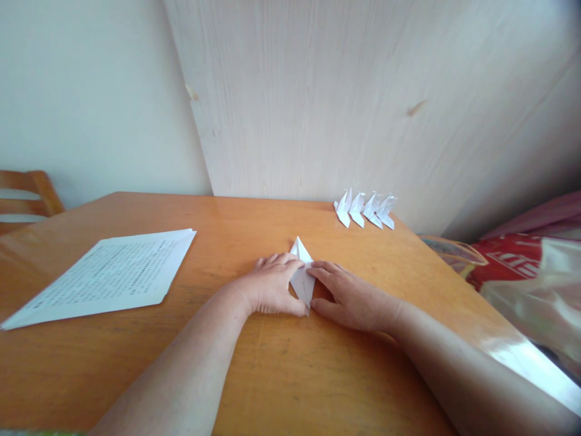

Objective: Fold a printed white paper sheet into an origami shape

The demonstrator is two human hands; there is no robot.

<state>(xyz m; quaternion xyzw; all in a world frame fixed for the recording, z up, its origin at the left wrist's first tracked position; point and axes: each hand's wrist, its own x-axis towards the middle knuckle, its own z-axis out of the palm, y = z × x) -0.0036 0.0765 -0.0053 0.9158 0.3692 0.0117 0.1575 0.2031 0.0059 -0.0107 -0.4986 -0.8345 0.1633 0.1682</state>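
A small folded piece of white paper (302,272), shaped like a narrow kite, lies on the orange wooden table (254,375). My left hand (271,286) rests flat on its left side, fingers and thumb pressing the paper down. My right hand (348,297) lies on its right side, with the fingertips pressing on the fold. Both forearms reach in from the near edge.
A stack of printed sheets (109,274) lies at the left. Several finished folded paper figures (365,209) stand in a row near the far edge by a pale wooden panel (345,91). A wooden chair (27,194) is at far left, plastic bags (531,266) at right.
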